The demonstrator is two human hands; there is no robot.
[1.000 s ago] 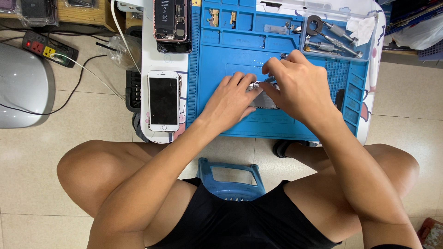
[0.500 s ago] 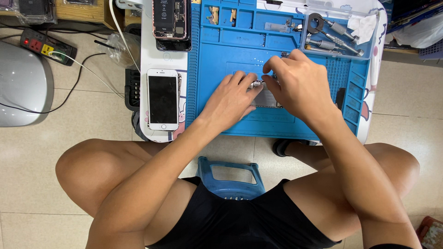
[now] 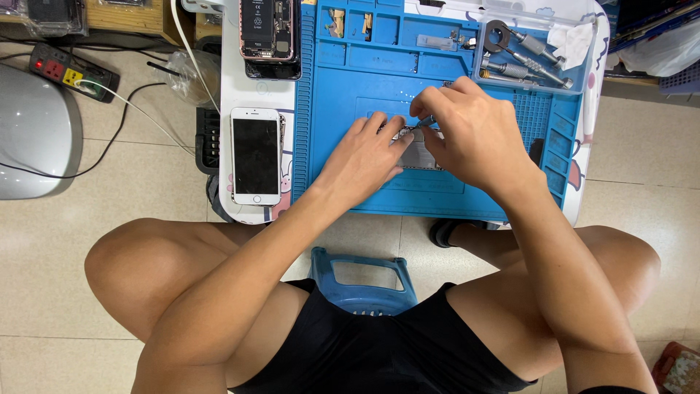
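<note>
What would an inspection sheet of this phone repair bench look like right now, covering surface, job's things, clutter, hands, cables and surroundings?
Surface: blue work mat on a small white table.
Job's things: small grey part on the mat, under both hands.
Clutter: white phone; opened phone; clear tool tray.
Hands: left hand steadies the part; right hand pinches a thin tool, mostly hidden.
Cables: white cable; power strip on the floor.
Surroundings: tiled floor; blue stool.
</note>
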